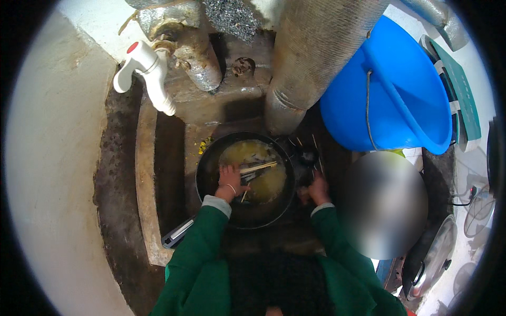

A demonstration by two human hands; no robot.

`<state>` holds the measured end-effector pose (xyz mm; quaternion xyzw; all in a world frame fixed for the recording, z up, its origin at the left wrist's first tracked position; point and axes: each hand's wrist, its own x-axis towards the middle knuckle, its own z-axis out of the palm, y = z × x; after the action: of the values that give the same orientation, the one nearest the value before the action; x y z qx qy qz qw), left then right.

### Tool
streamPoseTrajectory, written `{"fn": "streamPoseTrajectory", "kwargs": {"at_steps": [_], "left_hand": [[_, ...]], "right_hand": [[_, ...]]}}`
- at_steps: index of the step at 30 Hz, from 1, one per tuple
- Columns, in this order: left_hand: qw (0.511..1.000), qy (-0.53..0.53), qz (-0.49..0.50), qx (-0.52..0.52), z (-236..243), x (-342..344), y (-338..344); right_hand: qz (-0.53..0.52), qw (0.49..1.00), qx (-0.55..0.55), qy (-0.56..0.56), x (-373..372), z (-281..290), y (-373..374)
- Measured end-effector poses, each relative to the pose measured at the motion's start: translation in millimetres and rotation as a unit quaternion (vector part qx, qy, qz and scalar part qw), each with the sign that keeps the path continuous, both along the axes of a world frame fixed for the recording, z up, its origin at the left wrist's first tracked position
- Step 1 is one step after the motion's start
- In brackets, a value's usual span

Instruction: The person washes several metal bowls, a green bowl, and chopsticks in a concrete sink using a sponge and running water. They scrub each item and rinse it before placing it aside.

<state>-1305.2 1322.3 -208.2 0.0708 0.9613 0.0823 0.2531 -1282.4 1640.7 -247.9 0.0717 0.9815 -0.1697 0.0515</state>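
A dark wok (289, 197) with murky yellowish water stands in front of me. In it lie several light wooden chopsticks (259, 167) and some dark slim pieces that I cannot make out. My left hand (230, 183) is down in the wok, fingers stretched out beside the chopstick ends and thumb apart. Just right of the wok's rim, my right hand (316, 190) is closed, its fingers partly in shadow. A thin stick runs toward it past a dark rounded object (307, 157); what it holds is unclear.
A white tap (150, 73) juts out at upper left. A thick wrapped pipe (319, 58) comes down behind the wok, with a blue bucket (390, 100) to its right. Yellow scraps (204, 145) lie left of the wok. A pot lid (435, 258) leans at lower right, near a blurred patch.
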Motion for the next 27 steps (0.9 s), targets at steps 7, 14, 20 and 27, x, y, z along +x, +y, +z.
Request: {"fn": "streamPoseTrajectory", "kwargs": {"at_steps": [7, 14, 20, 27], "left_hand": [[0.978, -0.146, 0.023, 0.147, -58, 34, 10], [0.970, -0.119, 0.137, 0.163, -23, 41, -29], [0.892, -0.154, 0.287, 0.314, -12, 54, -45], [0.684, -0.284, 0.400, 0.539, 55, 76, -17]], "right_hand": [[0.240, 0.951, 0.169, -0.100, 26, -12, -20], [0.091, 0.976, -0.072, -0.182, 4, -1, -14], [0.020, 0.928, -0.372, -0.008, -27, 61, -44], [0.311, 0.868, -0.387, 0.013, 2, 124, -136]]}}
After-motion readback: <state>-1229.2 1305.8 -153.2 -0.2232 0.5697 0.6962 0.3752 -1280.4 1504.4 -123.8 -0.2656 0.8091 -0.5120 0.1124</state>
